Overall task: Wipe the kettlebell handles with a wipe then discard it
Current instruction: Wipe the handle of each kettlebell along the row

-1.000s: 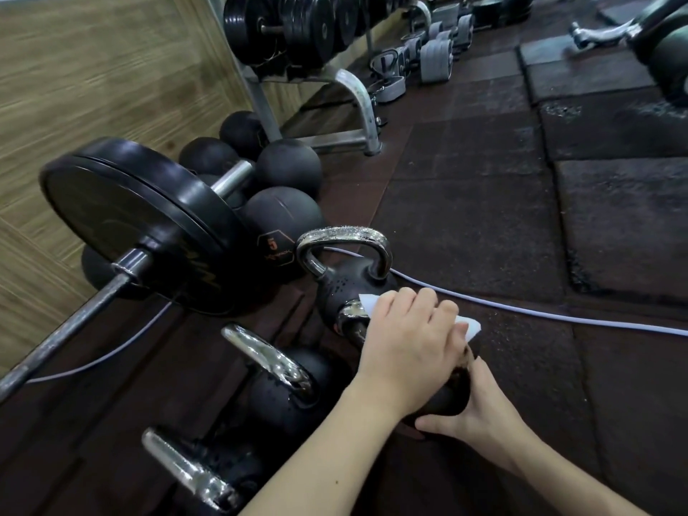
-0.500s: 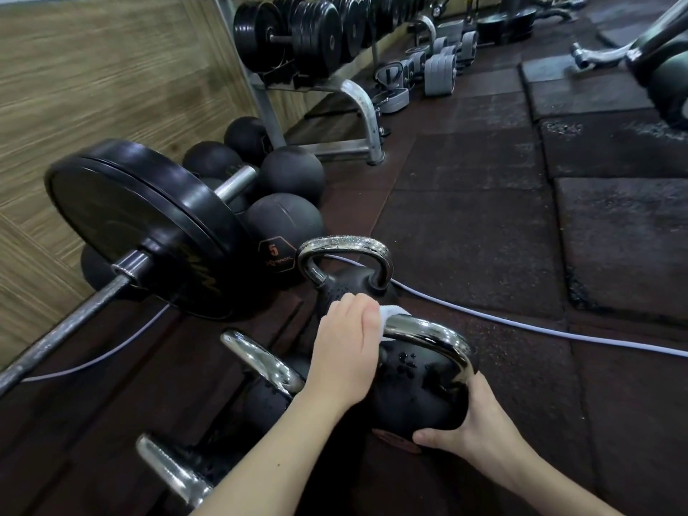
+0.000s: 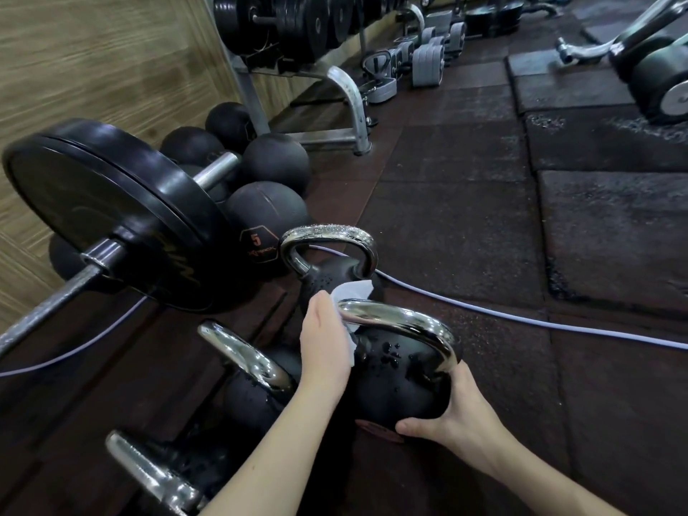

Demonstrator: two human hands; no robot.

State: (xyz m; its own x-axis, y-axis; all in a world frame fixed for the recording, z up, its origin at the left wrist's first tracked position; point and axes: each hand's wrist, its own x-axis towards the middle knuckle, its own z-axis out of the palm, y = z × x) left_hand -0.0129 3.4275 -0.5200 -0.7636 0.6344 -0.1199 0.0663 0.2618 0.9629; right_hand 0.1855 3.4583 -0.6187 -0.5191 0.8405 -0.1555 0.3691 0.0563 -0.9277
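Head view: a white wipe is pinched by the left hand against the left end of the chrome handle of a black kettlebell, which sits tilted on the dark floor mat. Its round body is cupped from the right by the right hand, with the thumb beneath and the other fingers hidden.

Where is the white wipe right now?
In the head view, the wipe is bunched under the left hand, against the left end of the nearest kettlebell's handle.
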